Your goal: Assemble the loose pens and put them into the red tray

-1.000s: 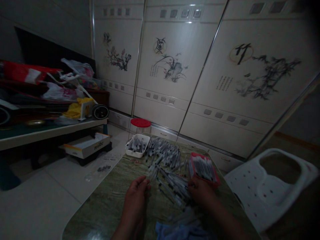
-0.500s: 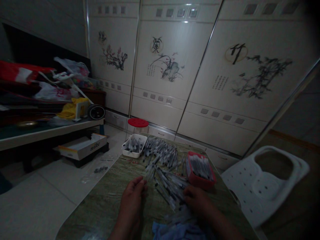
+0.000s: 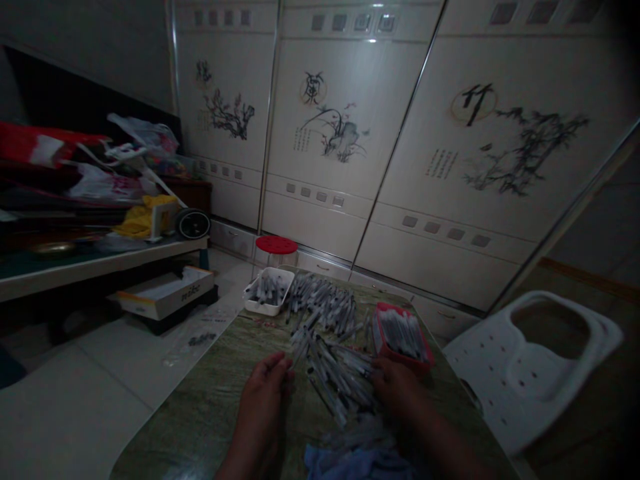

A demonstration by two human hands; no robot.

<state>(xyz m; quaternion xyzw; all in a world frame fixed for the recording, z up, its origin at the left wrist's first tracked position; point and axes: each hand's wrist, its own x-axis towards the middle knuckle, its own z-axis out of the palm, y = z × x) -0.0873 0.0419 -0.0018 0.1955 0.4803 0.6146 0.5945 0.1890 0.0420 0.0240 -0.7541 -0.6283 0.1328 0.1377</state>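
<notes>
Nearby, red basket [image 3: 421, 365] crowds right hand [image 3: 393, 383]; white tray [image 3: 267, 309] far left; blue cloth [image 3: 357, 463] near. Table [image 3: 200, 400] bare toward left edge. Left hand [image 3: 267, 383], like right, half-curled at pens [image 3: 340, 380]; grips unclear.

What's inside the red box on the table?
The red box holds lots of thin, pen-like sticks, packed side by side. They cover its bottom, so you can't see whether anything else is underneath.

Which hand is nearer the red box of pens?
Right. The right hand is close by the near side of the red box; the left hand is farther left, across the loose pens.
</notes>
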